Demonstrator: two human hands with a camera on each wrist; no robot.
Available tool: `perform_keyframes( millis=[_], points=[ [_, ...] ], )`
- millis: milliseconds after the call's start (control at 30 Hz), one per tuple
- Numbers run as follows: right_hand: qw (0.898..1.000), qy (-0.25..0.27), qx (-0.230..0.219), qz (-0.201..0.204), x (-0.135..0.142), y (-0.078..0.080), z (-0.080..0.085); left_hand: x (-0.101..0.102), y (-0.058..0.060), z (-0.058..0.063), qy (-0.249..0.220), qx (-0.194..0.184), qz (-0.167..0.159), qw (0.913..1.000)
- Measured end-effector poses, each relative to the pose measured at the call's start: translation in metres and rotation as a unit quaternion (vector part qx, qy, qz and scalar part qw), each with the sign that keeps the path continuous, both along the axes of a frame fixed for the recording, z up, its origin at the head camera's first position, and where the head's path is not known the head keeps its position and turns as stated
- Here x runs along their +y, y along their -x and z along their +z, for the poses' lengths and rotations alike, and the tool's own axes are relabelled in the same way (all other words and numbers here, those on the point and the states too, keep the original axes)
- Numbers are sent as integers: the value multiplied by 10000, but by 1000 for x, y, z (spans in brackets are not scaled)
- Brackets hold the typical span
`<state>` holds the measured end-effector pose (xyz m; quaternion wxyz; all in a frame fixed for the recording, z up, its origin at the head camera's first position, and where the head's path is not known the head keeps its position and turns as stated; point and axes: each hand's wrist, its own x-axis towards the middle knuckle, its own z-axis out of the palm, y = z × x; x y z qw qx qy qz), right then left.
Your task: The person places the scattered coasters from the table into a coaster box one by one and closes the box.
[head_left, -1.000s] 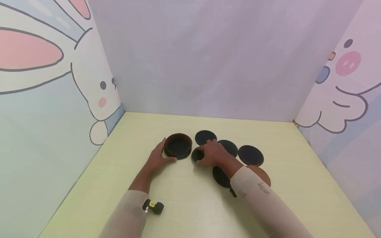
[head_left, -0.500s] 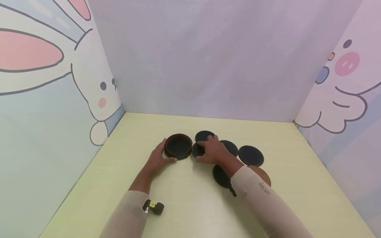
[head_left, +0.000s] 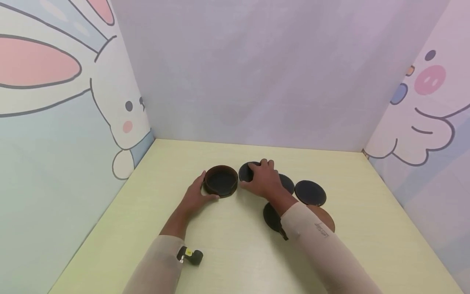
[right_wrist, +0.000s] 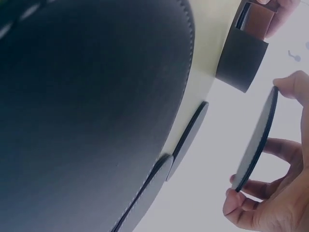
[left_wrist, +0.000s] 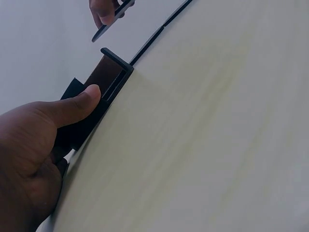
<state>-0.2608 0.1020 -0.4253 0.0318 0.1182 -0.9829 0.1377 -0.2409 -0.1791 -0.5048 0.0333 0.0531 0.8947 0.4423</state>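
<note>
My left hand [head_left: 196,198] grips the side of a round coaster holder [head_left: 221,181], thumb at the front and fingers round its left. The holder is black outside and brown inside, with a slot cut in its wall, and stands on the table. My right hand [head_left: 262,179] pinches a thin black round coaster [right_wrist: 259,140] by its edges. In the right wrist view this coaster is tilted and raised above the table, to the holder's right. The thumb is at one edge, the fingertips at the opposite one.
Several dark coasters lie flat to the right, among them one behind the forearm [head_left: 272,218] and one at far right [head_left: 310,192]. A brown coaster [head_left: 323,218] is partly under the right sleeve. Printed fabric walls [head_left: 242,73] enclose the pale table [head_left: 227,253] at back and sides.
My right hand has lifted a coaster from beside the holder and moved slightly up and away, over the far coaster. My left hand and the holder have stayed put.
</note>
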Motion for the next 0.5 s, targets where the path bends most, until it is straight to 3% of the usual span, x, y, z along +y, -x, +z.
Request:
perform_keyframes(
  millis=[167, 500],
  points=[
    [9998, 74, 123, 134, -9, 3, -1, 0, -2, 0, -7, -39, 26, 10000],
    [9990, -59, -45, 431, -34, 6, 4, -1, -1, -1, -23, -29, -39, 10000]
  ],
)
